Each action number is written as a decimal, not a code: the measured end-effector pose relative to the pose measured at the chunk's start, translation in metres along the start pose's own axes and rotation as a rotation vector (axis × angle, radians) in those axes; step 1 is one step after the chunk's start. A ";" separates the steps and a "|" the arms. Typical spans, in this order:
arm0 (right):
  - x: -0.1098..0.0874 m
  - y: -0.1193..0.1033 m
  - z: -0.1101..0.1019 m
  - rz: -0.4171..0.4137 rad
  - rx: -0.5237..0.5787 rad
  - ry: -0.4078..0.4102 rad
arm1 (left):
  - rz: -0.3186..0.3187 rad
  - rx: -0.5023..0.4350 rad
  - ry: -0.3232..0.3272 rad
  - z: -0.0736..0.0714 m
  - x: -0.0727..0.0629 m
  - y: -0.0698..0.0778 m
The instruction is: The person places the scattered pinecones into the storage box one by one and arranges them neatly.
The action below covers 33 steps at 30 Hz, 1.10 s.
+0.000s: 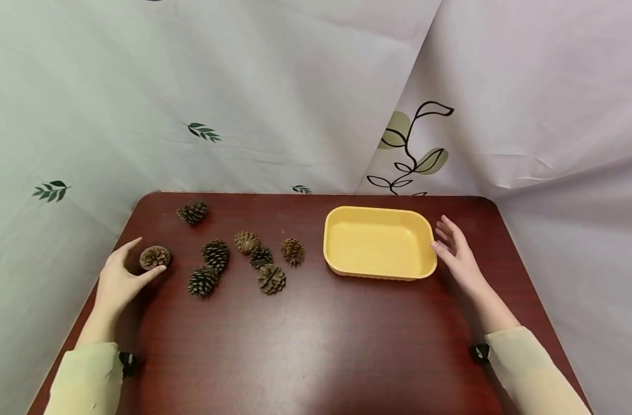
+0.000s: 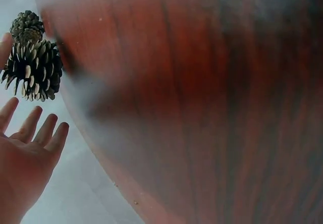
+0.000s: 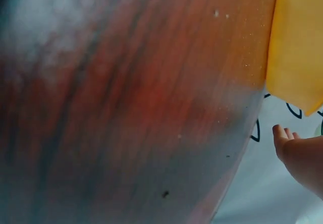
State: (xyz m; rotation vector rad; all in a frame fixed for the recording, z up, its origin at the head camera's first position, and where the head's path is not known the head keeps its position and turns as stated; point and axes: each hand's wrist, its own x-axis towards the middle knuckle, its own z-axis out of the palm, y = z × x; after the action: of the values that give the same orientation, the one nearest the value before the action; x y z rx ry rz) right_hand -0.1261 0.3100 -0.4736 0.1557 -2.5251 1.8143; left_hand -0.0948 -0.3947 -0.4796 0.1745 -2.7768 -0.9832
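Note:
My left hand (image 1: 116,282) is at the left side of the table, with thumb and fingers spread on either side of a brown pine cone (image 1: 155,257). In the left wrist view a gap shows between the extended fingers (image 2: 46,128) and this pine cone (image 2: 35,70). My right hand (image 1: 461,259) is at the right end of an empty yellow rectangular tub (image 1: 380,272), its fingers loosely extended and the thumb tip right at the rim. The right wrist view catches part of that hand (image 3: 303,153) below the tub's yellow wall (image 3: 298,47).
Another pine cone (image 1: 193,212) lies at the back left. Two dark pine cones (image 1: 215,255) touch each other near the left hand. Several more, including a round one (image 1: 271,279), lie left of the tub. Leaf-patterned cloth (image 1: 295,115) hangs behind the dark red table (image 1: 305,346).

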 end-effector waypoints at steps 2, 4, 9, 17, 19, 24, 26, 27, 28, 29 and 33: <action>0.001 0.000 0.000 0.025 0.041 -0.015 | -0.006 -0.015 -0.003 0.001 0.001 -0.002; 0.001 0.001 0.000 0.046 0.078 -0.036 | -0.008 -0.024 -0.008 0.003 0.002 -0.004; 0.003 0.007 0.000 0.073 0.196 -0.092 | -0.025 -0.028 -0.013 0.005 0.003 -0.008; 0.005 0.019 0.000 0.061 0.413 -0.121 | -0.073 -0.005 -0.015 0.006 0.002 -0.010; 0.006 0.022 -0.001 0.043 0.456 -0.130 | -0.069 0.004 -0.010 0.007 0.001 -0.012; 0.006 0.027 -0.003 0.018 0.515 -0.163 | -0.051 -0.041 0.003 0.007 0.001 -0.016; 0.006 0.028 -0.004 0.014 0.523 -0.177 | -0.052 -0.066 0.008 0.007 0.001 -0.017; 0.007 0.029 -0.004 0.011 0.527 -0.184 | -0.052 -0.075 0.010 0.007 0.000 -0.017; 0.007 0.029 -0.004 0.008 0.535 -0.191 | -0.054 -0.079 0.012 0.007 0.000 -0.017; 0.007 0.030 -0.004 0.007 0.540 -0.194 | -0.057 -0.079 0.013 0.006 0.001 -0.016; 0.009 0.031 -0.004 0.009 0.568 -0.196 | -0.077 -0.062 0.019 0.005 0.002 -0.013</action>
State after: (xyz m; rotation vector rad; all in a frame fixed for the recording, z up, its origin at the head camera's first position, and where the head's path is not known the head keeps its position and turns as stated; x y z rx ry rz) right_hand -0.1382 0.3226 -0.5010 0.3462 -2.0335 2.5812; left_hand -0.0975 -0.4018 -0.4915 0.2827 -2.7366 -1.0787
